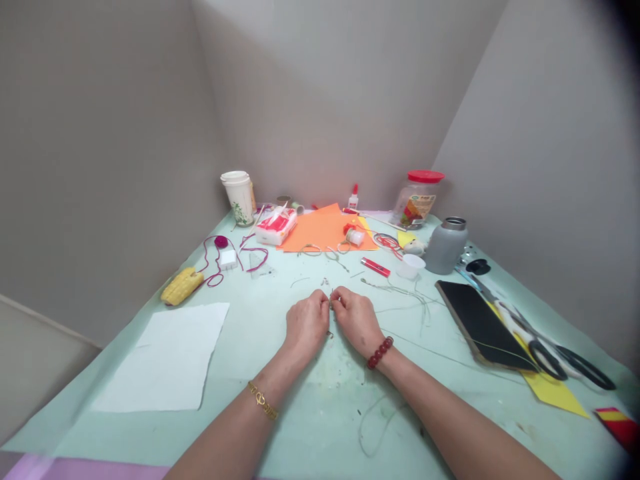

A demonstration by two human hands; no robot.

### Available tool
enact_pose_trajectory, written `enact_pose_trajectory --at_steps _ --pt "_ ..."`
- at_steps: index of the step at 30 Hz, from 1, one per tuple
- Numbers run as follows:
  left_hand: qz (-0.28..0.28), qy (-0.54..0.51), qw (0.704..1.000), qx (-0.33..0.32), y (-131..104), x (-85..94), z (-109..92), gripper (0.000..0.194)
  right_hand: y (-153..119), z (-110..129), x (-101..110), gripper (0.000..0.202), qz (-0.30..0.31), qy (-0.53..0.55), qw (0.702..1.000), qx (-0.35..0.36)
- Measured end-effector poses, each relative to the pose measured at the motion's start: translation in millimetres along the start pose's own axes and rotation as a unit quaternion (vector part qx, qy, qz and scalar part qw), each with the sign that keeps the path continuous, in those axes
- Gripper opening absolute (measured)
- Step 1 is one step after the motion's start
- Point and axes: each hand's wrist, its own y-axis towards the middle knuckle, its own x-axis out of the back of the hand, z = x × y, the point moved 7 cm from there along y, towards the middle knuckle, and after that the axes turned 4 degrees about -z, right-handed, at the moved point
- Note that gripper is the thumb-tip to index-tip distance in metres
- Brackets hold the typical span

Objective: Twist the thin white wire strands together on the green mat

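Note:
My left hand (309, 321) and my right hand (357, 320) meet at the middle of the table, knuckles up, both closed in a pinch. Between the fingertips shows a small bit of thin greenish cord (331, 301); the rest of it is hidden by my fingers. Pale thin strands (425, 343) run out to the right from beside my right hand, and a loop of cord (373, 443) lies below my right forearm. Just beyond the fingertips are tiny dark scraps (325, 282). A small dark curled piece (329, 335) rests beside my left hand.
To the right lie a red lighter (375, 267), a white cup (411, 266), a grey bottle (447, 247), a phone (483, 323) and scissors (547, 350). White paper (165, 360) and yellow-wound thread (182, 287) are left. Behind are orange paper (320, 230), tissues (277, 225) and a red-lidded jar (417, 200).

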Motion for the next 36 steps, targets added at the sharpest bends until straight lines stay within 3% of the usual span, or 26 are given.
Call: enact_pose_trajectory --at_steps 9,29,36 --pt "-0.001 -0.043 0.999 0.015 1.5 1.8 0.3 0.025 -5.2 -3.9 -0.8 0.010 0.005 -0.012 1.000 -0.021" --pt "0.006 0.018 1.000 0.019 1.1 2.1 -1.8 0.029 -6.3 2.6 -0.4 0.016 0.030 -0.063 0.998 0.007" --pt "-0.012 -0.042 0.999 -0.015 -8.1 11.4 0.0 0.030 -22.3 -5.4 17.6 0.015 0.029 -0.043 0.998 -0.029"
